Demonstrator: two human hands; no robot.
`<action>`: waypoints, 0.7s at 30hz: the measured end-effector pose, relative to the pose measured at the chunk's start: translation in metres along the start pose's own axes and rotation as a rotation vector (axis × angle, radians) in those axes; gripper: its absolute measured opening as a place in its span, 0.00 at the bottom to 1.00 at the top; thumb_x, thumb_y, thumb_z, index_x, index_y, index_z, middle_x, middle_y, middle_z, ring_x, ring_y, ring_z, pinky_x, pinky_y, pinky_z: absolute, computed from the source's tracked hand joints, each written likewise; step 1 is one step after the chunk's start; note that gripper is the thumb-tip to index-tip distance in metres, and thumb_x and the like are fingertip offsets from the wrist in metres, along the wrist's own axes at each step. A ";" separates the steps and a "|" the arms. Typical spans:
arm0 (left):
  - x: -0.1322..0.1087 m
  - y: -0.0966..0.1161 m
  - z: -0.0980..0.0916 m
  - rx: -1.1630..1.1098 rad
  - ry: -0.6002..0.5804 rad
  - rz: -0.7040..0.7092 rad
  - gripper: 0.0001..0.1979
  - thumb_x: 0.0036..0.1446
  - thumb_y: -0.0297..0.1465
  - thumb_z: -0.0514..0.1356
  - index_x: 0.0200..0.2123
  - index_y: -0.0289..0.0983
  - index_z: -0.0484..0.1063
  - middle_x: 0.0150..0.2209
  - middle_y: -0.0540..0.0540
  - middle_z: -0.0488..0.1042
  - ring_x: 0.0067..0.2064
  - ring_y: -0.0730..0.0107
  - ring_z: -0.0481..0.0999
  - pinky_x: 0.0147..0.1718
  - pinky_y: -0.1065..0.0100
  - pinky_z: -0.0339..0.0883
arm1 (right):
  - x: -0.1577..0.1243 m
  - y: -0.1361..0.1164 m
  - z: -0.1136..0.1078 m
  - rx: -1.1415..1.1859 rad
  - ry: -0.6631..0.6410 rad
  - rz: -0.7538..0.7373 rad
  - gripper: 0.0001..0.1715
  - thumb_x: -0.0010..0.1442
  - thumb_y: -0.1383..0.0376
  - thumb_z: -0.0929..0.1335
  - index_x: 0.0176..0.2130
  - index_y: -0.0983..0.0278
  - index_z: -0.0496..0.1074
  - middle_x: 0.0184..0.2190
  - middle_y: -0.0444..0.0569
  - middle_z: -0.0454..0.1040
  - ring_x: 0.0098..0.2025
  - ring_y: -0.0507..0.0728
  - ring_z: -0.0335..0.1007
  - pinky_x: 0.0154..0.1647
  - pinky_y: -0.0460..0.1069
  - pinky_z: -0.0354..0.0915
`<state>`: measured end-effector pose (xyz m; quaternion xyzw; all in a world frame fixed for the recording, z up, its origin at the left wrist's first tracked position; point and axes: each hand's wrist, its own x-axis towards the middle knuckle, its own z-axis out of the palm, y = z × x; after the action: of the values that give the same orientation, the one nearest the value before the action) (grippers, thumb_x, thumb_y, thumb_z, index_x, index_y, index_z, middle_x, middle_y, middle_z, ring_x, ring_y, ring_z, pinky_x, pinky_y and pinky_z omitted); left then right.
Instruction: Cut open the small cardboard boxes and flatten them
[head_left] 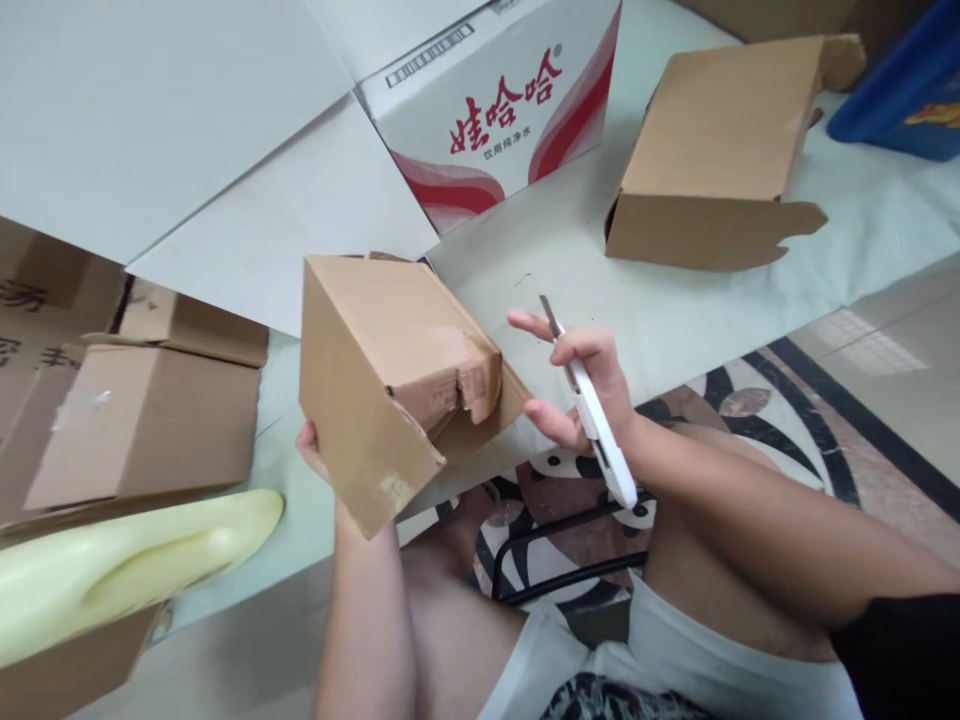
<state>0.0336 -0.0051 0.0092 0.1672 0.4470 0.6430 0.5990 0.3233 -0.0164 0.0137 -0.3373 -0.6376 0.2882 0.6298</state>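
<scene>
My left hand (313,452) grips a brown cardboard box (352,350) from its lower left side; most of its fingers are hidden behind it. The box is tilted, with its near end open and the flaps torn and bent. In my right hand (592,385) is a white utility knife (600,430), its metal blade slid out and pointing up and away. The index finger stretches past the blade, and another fingertip is close to the box's right flap; whether it touches I cannot tell.
A white carton with red lettering (510,120) stands at the back. An opened cardboard box (720,130) lies on the pale cloth at the right, near a blue object (900,90). More cardboard boxes (150,430) and a pale yellow, smoothly curved object (150,560) are at the left.
</scene>
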 end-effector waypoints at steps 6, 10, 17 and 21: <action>-0.016 -0.003 0.028 0.093 -0.010 -0.013 0.29 0.44 0.51 0.67 0.46 0.40 0.77 0.35 0.47 0.82 0.33 0.58 0.79 0.29 0.64 0.75 | 0.001 0.011 0.007 0.061 -0.126 -0.012 0.24 0.58 0.54 0.75 0.44 0.54 0.59 0.62 0.59 0.74 0.67 0.64 0.70 0.65 0.65 0.67; -0.029 -0.007 0.043 0.171 0.063 0.024 0.30 0.43 0.53 0.65 0.46 0.41 0.78 0.42 0.48 0.83 0.38 0.59 0.79 0.35 0.62 0.77 | 0.001 0.008 0.006 0.014 -0.195 0.077 0.20 0.57 0.62 0.73 0.43 0.55 0.61 0.65 0.60 0.72 0.68 0.64 0.69 0.63 0.62 0.69; -0.027 -0.006 0.034 0.240 0.062 0.050 0.25 0.43 0.51 0.65 0.40 0.41 0.79 0.33 0.50 0.82 0.33 0.61 0.78 0.30 0.64 0.76 | 0.003 0.008 0.002 0.035 -0.175 0.333 0.20 0.55 0.70 0.69 0.45 0.55 0.61 0.61 0.57 0.75 0.73 0.66 0.62 0.58 0.61 0.71; -0.024 -0.001 0.027 0.169 0.034 0.041 0.26 0.41 0.51 0.68 0.41 0.42 0.78 0.36 0.49 0.83 0.33 0.59 0.79 0.29 0.63 0.77 | 0.012 0.015 -0.010 0.283 -0.293 0.372 0.23 0.54 0.63 0.74 0.44 0.56 0.61 0.64 0.57 0.73 0.71 0.66 0.65 0.59 0.60 0.71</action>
<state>0.0600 -0.0172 0.0311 0.2156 0.5063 0.6177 0.5618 0.3341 0.0012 0.0096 -0.3120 -0.6025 0.5307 0.5078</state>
